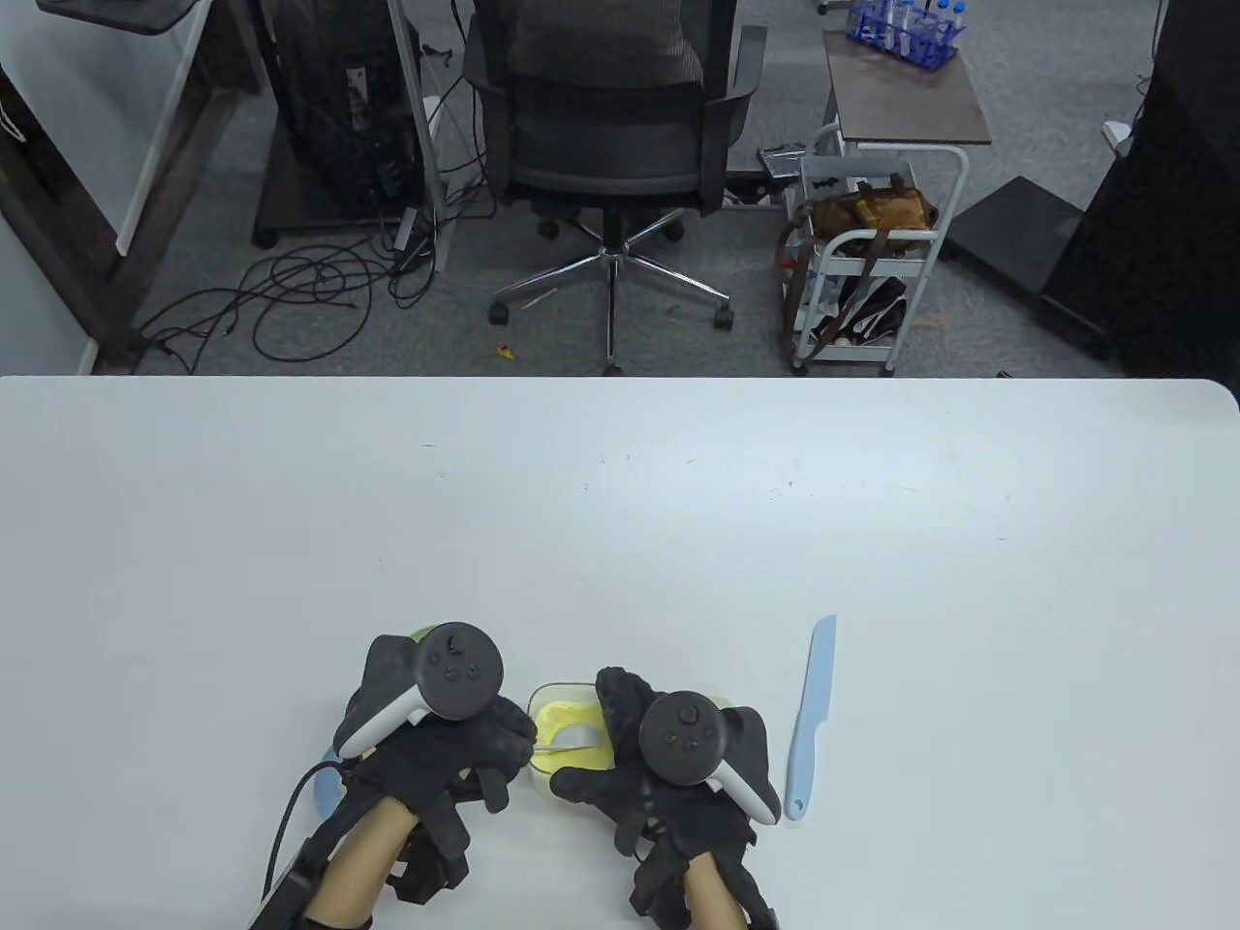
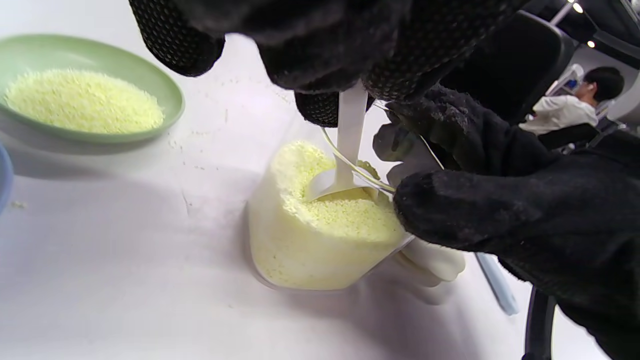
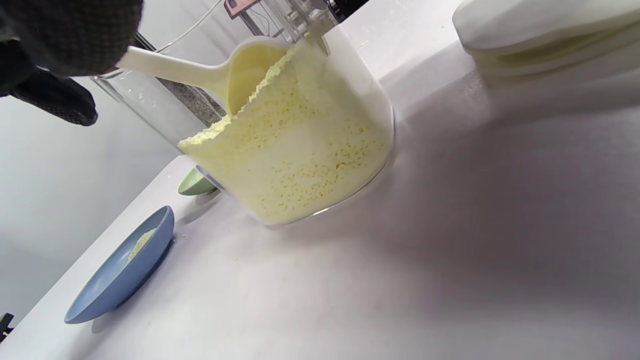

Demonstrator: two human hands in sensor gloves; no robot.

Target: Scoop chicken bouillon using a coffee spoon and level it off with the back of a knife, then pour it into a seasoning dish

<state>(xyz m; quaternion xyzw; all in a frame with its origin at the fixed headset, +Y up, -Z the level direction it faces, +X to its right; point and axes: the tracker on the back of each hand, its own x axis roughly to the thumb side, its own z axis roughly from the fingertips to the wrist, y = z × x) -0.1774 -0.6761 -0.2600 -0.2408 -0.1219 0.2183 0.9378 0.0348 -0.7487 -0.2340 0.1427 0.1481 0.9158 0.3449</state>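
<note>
A clear container (image 1: 567,725) of yellow chicken bouillon stands tilted near the table's front edge. My right hand (image 1: 603,738) grips its rim and side, and its fingers (image 2: 480,210) curl around the container (image 2: 300,260). My left hand (image 1: 518,748) pinches the handle of the white coffee spoon (image 2: 350,135). The spoon's bowl is dug into the granules. The spoon (image 3: 220,75) and container (image 3: 310,165) show clearly in the right wrist view. A light blue knife (image 1: 812,717) lies flat to the right of my right hand, untouched. A green seasoning dish (image 2: 170,95) holds a pile of bouillon.
A blue dish (image 3: 120,275) with a little bouillon lies at the left, partly under my left wrist (image 1: 325,787). The green dish (image 1: 418,635) peeks out beyond my left hand. A white lid (image 3: 545,35) rests behind the container. An office chair (image 1: 610,107) stands beyond the table.
</note>
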